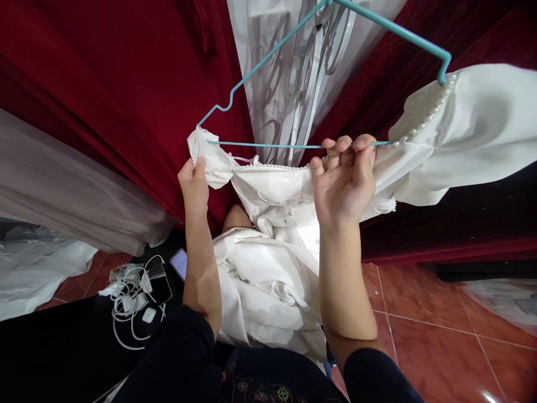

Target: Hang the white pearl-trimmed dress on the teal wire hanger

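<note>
A white satin dress (268, 252) with pearl trim along its neckline lies bunched over my lap. Its right sleeve (482, 134) spreads out to the side. The light-blue clothes hanger (277, 51) is held up above the neckline, its left corner inside the dress's left sleeve. My left hand (194, 182) pinches the pearl edge of that left sleeve just below the corner. With the palm facing me, my right hand (344, 176) has its fingers curled over the hanger's bottom bar. The hanger's right shoulder end sits against the pearl edge of the right sleeve.
Dark red curtains (126, 84) hang on both sides of white sheer fabric (268, 33). On a black surface (62, 341) at the left lie tangled white cables (126, 305), a phone with a lit screen (179, 263) and a dark phone (161, 288). Red floor tiles (436, 330) show at right.
</note>
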`<state>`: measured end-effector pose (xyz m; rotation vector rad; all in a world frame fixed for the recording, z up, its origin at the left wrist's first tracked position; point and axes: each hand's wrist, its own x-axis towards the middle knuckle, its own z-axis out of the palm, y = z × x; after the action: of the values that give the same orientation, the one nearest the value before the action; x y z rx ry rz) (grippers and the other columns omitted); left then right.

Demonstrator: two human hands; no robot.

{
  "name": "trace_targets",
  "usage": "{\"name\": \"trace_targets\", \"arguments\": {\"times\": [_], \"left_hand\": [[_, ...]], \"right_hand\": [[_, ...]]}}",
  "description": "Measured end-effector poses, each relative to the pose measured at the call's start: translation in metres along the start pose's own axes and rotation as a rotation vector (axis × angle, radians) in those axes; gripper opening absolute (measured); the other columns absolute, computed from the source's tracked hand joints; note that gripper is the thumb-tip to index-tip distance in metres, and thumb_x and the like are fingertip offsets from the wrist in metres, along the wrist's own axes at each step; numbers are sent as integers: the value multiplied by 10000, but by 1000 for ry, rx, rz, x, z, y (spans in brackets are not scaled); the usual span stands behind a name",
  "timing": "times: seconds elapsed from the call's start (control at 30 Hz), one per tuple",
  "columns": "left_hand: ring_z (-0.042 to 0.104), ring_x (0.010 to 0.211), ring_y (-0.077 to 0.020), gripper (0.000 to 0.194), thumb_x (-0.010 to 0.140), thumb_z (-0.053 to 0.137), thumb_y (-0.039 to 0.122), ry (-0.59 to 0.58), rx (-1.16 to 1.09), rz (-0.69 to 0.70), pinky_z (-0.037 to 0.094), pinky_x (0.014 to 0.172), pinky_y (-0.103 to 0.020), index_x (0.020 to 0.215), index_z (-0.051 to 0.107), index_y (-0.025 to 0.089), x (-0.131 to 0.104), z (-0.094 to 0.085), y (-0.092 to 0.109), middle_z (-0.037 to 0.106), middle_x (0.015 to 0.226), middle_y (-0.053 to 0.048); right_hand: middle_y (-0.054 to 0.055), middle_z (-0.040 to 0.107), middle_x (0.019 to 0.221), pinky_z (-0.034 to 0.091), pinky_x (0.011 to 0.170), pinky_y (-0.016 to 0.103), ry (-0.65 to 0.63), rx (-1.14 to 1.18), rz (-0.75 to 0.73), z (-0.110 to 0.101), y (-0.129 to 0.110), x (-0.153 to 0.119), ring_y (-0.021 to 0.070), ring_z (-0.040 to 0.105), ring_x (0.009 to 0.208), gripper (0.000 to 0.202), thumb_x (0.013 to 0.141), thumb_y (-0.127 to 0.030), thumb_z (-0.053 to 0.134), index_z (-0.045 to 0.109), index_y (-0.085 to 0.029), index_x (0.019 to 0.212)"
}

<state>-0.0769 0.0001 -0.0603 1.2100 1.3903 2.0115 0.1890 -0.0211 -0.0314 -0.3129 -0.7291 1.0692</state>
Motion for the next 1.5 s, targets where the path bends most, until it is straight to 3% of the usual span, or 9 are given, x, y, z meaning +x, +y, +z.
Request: {"name": "trace_targets", "arguments": {"times": [0.17, 0.43, 0.6, 0.73, 0.87, 1.0, 1.1, 1.23, 1.5], "left_hand": [[467, 600, -109, 277, 903, 672, 389, -3, 139, 86, 364, 572, -218, 744, 613, 170, 3, -2, -9, 487, 640, 35], [612, 676, -139, 314, 637, 781, 325, 56, -203, -263, 499, 607, -221, 879, 652, 172, -15, 3, -1, 670, 797, -9], [522, 675, -128, 106, 687, 682, 118, -341, 69, 190, 412, 633, -244, 732, 751, 184, -23, 14, 27, 561, 711, 5], [540, 778, -162, 353, 705, 533, 20, -224, 178, 585, 436, 725, -310, 775, 804, 235, -21, 27, 41, 532, 783, -18], [583, 829, -154, 254, 826, 647, 76, -74, 78, 614, 489, 724, -321, 988, 750, 242, -29, 40, 44, 608, 980, -37], [647, 909, -156, 428, 905, 615, 118, -355, 100, 567, 527, 705, -296, 1291, 679, 292, -44, 59, 50, 594, 1366, -56], [667, 1010, -202, 436, 918, 522, 74, -542, 98, 557, 563, 811, -318, 1263, 692, 280, -47, 73, 53, 632, 1216, -58], [651, 1018, -219, 440, 886, 472, 19, -484, 116, 623, 562, 896, -347, 1135, 743, 261, -43, 78, 56, 637, 1046, -47], [659, 958, -227, 484, 813, 487, -27, -454, 110, 641, 561, 850, -346, 1092, 762, 256, -45, 75, 60, 658, 999, -43]], "right_hand": [[4, 575, 952, 569, 772, 243, 16, -39, 3, 1, 0, 0, 139, 661, 1034, 253, 995, -499, 635, 538, -277, 922], [-14, 565, 930, 554, 769, 220, 32, -7, 40, 5, 1, 1, 123, 667, 1022, 238, 1015, -470, 600, 502, -262, 953], [-9, 587, 999, 547, 829, 252, 58, -113, 33, 6, 4, 1, 146, 665, 1109, 275, 1009, -514, 573, 468, -263, 974], [1, 594, 1033, 544, 848, 273, 50, -186, 15, 4, 4, 0, 156, 665, 1144, 298, 1007, -552, 552, 466, -268, 980], [8, 601, 1033, 545, 844, 281, 61, -222, 26, 4, 5, 0, 165, 664, 1152, 313, 998, -573, 545, 460, -272, 983], [-11, 594, 960, 544, 806, 248, 41, -88, 40, 8, 7, 3, 142, 669, 1091, 298, 986, -532, 602, 459, -271, 968], [-15, 637, 981, 569, 829, 252, 41, -60, 31, 5, 3, 2, 134, 683, 1083, 307, 981, -561, 617, 517, -271, 985], [40, 725, 1199, 593, 956, 320, 26, -397, 36, -5, -21, -11, 163, 712, 1115, 368, 965, -564, 663, 686, -259, 1169], [7, 640, 1150, 496, 802, 228, 236, -929, -690, -19, -54, 17, 139, 594, 1029, 353, 808, -223, 873, 737, -266, 1131]]}}
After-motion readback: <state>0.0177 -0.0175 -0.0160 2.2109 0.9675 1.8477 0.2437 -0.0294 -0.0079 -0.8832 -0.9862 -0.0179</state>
